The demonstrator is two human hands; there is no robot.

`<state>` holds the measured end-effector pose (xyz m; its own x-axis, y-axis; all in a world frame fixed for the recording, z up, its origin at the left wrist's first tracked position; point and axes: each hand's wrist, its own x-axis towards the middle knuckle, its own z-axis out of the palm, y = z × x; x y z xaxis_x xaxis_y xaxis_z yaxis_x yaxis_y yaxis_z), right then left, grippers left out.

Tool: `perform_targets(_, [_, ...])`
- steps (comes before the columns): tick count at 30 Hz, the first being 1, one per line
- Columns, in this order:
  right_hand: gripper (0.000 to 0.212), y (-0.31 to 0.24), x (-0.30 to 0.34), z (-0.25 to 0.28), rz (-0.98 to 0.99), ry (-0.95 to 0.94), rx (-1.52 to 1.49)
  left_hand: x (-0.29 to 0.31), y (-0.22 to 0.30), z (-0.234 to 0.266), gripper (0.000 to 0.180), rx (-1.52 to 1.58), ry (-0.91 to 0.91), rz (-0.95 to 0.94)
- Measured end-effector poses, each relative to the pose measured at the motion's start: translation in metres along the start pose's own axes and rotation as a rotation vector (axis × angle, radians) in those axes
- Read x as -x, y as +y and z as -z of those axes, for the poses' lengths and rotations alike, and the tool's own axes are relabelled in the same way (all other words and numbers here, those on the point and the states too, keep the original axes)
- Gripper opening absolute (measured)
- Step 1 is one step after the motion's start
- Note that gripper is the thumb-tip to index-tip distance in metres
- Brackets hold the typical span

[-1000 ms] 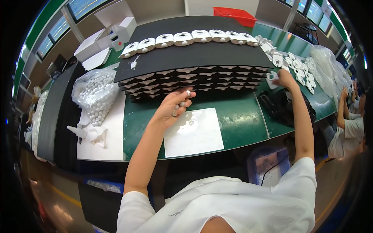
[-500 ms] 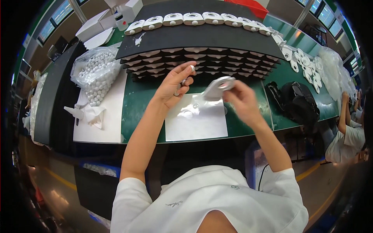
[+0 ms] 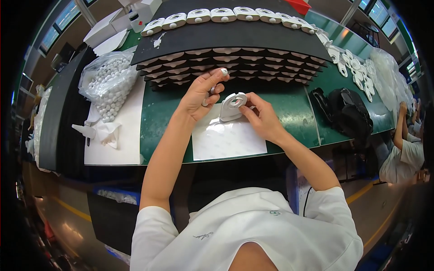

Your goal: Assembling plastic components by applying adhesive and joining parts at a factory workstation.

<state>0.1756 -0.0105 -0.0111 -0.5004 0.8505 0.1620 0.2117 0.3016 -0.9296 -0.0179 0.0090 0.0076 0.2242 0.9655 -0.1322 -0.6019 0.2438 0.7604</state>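
My left hand (image 3: 201, 95) is closed, with a small white ball (image 3: 224, 72) pinched at the thumb and fingertip. More small white pieces show between its curled lower fingers. In my right hand (image 3: 264, 118), thumb and fingers grip the edge of a flat white plastic part (image 3: 231, 113) with a round hole near its top. This part is tilted up on edge, just right of my left hand and apart from the ball. Beneath both hands lies a glossy white sheet (image 3: 228, 142) on the green table (image 3: 289, 126).
Ahead stands a stack of black boards (image 3: 235, 38) with similar white parts between layers and a row (image 3: 223, 15) on top. Left is a clear bag of white balls (image 3: 108, 81). Right are a black bag (image 3: 346, 110), loose white parts (image 3: 357, 72) and another person's arm (image 3: 400, 126).
My right hand has brought the white plastic part leftward, closer to my left hand, and turned it more upright. My left hand keeps hold of the ball, nearly in place.
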Motion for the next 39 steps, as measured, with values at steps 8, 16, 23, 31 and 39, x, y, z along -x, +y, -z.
perform_targets(8, [0.013,0.0,0.002,0.0,0.04,0.031,0.051,-0.001,0.001,0.0,0.023,0.036,-0.005,-0.008])
perform_targets(16, [0.012,0.001,0.002,-0.002,0.083,-0.012,0.121,-0.002,0.0,0.001,0.025,0.046,-0.035,-0.023])
perform_targets(23, [0.02,0.007,-0.001,0.023,-0.153,-0.107,-0.962,0.0,-0.001,-0.001,0.021,-0.026,-0.076,-0.005])
perform_targets(31, [0.015,0.003,-0.009,0.037,0.007,-0.087,-0.871,0.003,-0.002,-0.002,0.023,-0.095,-0.137,-0.019])
perform_targets(39, [0.023,-0.019,-0.014,0.05,0.798,0.152,0.331,0.004,-0.001,-0.005,0.037,-0.093,-0.144,-0.017])
